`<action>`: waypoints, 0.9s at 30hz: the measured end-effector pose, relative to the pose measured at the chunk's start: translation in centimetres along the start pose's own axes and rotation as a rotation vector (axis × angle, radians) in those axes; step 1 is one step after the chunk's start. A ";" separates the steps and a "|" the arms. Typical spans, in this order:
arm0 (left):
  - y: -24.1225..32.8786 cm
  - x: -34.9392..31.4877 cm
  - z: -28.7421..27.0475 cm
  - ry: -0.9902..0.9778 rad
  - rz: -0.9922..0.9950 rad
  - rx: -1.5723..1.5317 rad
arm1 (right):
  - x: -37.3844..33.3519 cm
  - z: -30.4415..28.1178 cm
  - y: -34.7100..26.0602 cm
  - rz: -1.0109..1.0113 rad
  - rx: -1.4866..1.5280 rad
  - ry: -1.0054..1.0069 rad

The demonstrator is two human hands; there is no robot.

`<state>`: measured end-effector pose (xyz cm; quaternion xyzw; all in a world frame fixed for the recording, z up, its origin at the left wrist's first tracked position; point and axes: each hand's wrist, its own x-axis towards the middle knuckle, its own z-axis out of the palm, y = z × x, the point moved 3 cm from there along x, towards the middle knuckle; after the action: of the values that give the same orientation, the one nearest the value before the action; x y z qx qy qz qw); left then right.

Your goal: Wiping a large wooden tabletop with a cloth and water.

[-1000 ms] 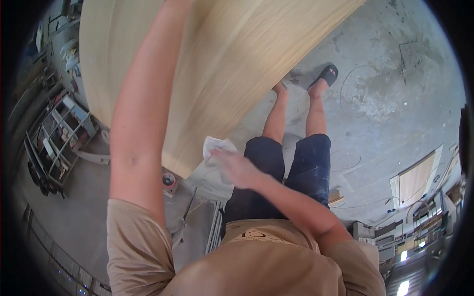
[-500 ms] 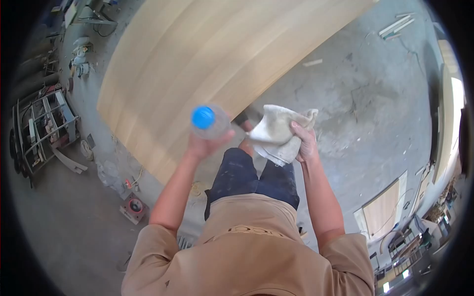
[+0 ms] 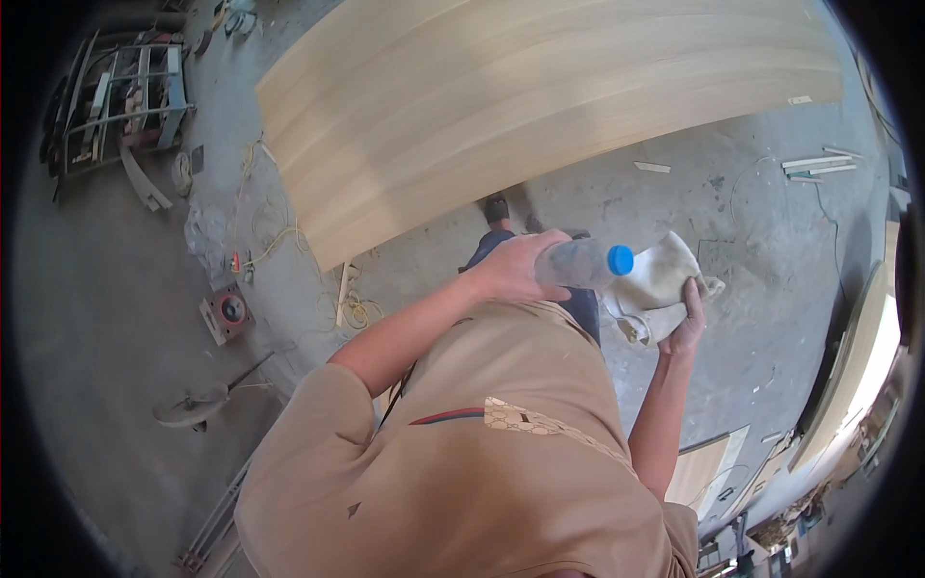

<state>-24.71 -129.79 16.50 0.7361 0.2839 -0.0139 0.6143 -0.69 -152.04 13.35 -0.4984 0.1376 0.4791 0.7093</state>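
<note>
A clear plastic bottle (image 3: 575,263) with a blue cap is in my left hand (image 3: 514,267), whose fingers wrap round its base end. The bottle lies tilted sideways, its capped end pointing right toward the cloth. My right hand (image 3: 687,323) grips a crumpled off-white cloth (image 3: 655,284), thumb on top and the loose folds hanging toward the left. The cap is beside the cloth's edge; I cannot tell whether they touch. Beyond my hands a large pale wooden panel (image 3: 540,106) spans the far side, its near edge in front of my feet.
On the left stand a metal cart (image 3: 125,96) loaded with scraps, a red-framed round device (image 3: 231,308) and a pedestal fan (image 3: 193,405). A yellow cord (image 3: 275,246) lies by the panel's corner. Thin wood strips (image 3: 819,166) rest on the concrete floor at right.
My left hand has swung right with the bottle, bringing it close to the cloth. The cloth has moved right with my right hand. The whole view has turned, shifting the panel.
</note>
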 end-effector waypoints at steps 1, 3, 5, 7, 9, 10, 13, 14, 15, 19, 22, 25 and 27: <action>0.2 -0.1 0.2 -0.008 -0.003 0.007 | -0.2 -0.4 -0.3 -0.028 0.025 0.026; 0.8 -0.3 0.3 -0.003 -0.031 0.010 | -0.3 -0.6 -1.0 -0.060 -0.008 0.023; 1.0 -0.4 0.9 -0.020 -0.035 0.012 | -0.7 -0.6 -2.1 -0.093 -0.109 0.073; 0.6 -0.7 0.8 0.042 0.017 0.105 | 0.2 -0.6 -1.7 -0.091 -0.095 0.048; 2.8 -1.4 0.2 0.021 -0.044 0.084 | 1.0 -0.7 -1.2 -0.138 -0.183 0.077; 4.4 -1.4 -0.3 0.014 -0.065 0.102 | 1.4 -0.4 -1.1 -0.209 -0.231 0.094; 6.9 -1.6 -0.3 -0.062 -0.173 0.327 | 0.0 2.9 -1.8 -0.150 -0.186 -0.072; 7.8 -1.5 0.0 -0.073 -0.159 0.340 | -0.1 3.0 -1.5 -0.135 -0.136 -0.112; 8.5 -1.4 0.3 -0.065 -0.156 0.408 | -0.1 2.7 -1.3 -0.103 -0.093 -0.095; 11.9 -0.4 0.9 -0.112 -0.236 0.575 | -0.6 2.1 -1.0 -0.084 -0.008 -0.105; 12.6 0.4 1.4 -0.157 -0.196 0.682 | -1.1 2.2 -1.3 -0.100 0.032 -0.082; 13.9 1.0 1.9 -0.173 -0.225 0.735 | -1.7 2.1 -1.6 -0.091 0.073 -0.091; 14.4 1.2 2.3 -0.195 -0.236 0.758 | -1.8 1.7 -1.7 -0.110 0.076 -0.099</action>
<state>-16.71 -132.61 28.40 0.8679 0.2818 -0.2576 0.3177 -0.68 -151.70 16.29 -0.4536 0.0928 0.4581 0.7588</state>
